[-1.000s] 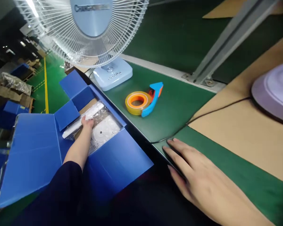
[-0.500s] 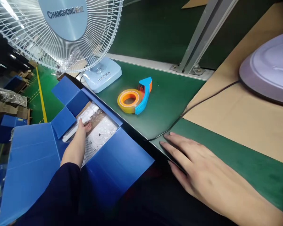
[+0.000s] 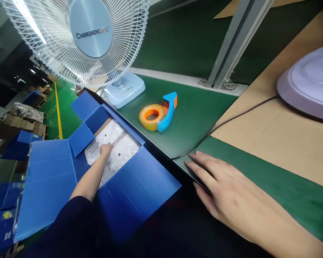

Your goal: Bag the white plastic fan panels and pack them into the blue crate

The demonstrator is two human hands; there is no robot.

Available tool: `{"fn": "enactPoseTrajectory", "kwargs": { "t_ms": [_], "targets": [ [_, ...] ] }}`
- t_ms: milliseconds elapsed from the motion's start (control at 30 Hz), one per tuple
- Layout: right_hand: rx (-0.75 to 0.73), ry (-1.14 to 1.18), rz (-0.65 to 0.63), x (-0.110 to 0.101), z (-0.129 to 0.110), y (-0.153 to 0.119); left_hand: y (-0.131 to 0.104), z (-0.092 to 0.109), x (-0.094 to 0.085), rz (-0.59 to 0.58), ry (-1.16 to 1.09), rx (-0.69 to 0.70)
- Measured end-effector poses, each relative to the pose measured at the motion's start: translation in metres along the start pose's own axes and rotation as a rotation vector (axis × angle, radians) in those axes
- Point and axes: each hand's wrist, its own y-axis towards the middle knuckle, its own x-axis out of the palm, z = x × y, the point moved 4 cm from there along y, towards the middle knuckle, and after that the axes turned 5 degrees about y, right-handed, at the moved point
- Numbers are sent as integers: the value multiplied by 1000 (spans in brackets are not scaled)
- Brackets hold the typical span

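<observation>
My left hand (image 3: 105,148) reaches into an open blue carton (image 3: 78,139). Its fingers look curled at the inner edge of a white plastic part (image 3: 93,149) in clear film, though the fingertips are hidden. Beside that part lies a similar white, vented part (image 3: 127,147), also film-wrapped. My right hand (image 3: 228,190) rests palm down over the edge of the green tabletop (image 3: 193,111), fingers stretched out and holding nothing. Just beyond its fingertips, a black cord (image 3: 196,146) crosses the table edge.
A light blue desk fan (image 3: 125,89) stands behind the carton. A tape dispenser (image 3: 165,116) with yellow tape lies mid-table. At right, a pale purple round base (image 3: 309,84) sits on brown cardboard (image 3: 258,132). A metal post (image 3: 228,46) rises at the table's back.
My left hand has moved with the near white part, which was tilted up and now lies flatter in the carton. My right hand stays in place; the view has shifted slightly.
</observation>
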Motion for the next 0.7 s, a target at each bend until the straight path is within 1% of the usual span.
{"fn": "enactPoseTrajectory", "kwargs": {
  "t_ms": [67,100,200,267,333,400,500,567,633,700],
  "targets": [
    [5,3,-1,0,0,0,-19,10,6,18,20,87],
    [9,6,-1,1,0,1,-31,15,11,5,17,143],
    [14,20,-3,2,0,0,-78,34,25,-91,-3,350],
    [10,28,-1,1,-1,-2,-112,46,26,-161,-13,481],
    [13,39,-6,-1,-3,-3,-144,59,17,-200,-25,587],
    [25,58,-18,-3,-3,-3,-173,74,0,-198,-56,658],
    [51,102,-34,-7,-5,-3,-213,100,-28,-124,-143,748],
    [77,137,-39,-11,-8,-2,-244,122,-44,-3,-201,868],
    [120,159,-30,-16,-12,-2,-281,144,-49,41,-245,1016],
    [157,168,-48,-20,-16,-3,-322,166,-47,56,-269,1216]
  ]
}}
